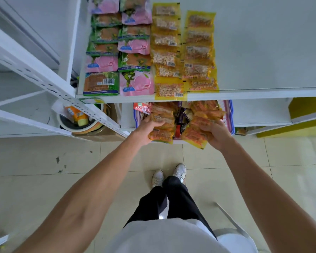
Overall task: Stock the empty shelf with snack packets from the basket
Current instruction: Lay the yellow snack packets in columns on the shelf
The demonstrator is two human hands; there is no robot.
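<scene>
The white shelf (263,52) stands over a tiled floor (44,161), and its right part is bare. Below it, the left hand (146,128) curls its fingers round a bunch of orange packets (161,121). The right hand (217,134) grips another bunch (197,132). Both bunches are just over the blue basket (231,115). The bare spot lies up and right, beside the yellow rows (199,52), so the right hand is nearer.
</scene>
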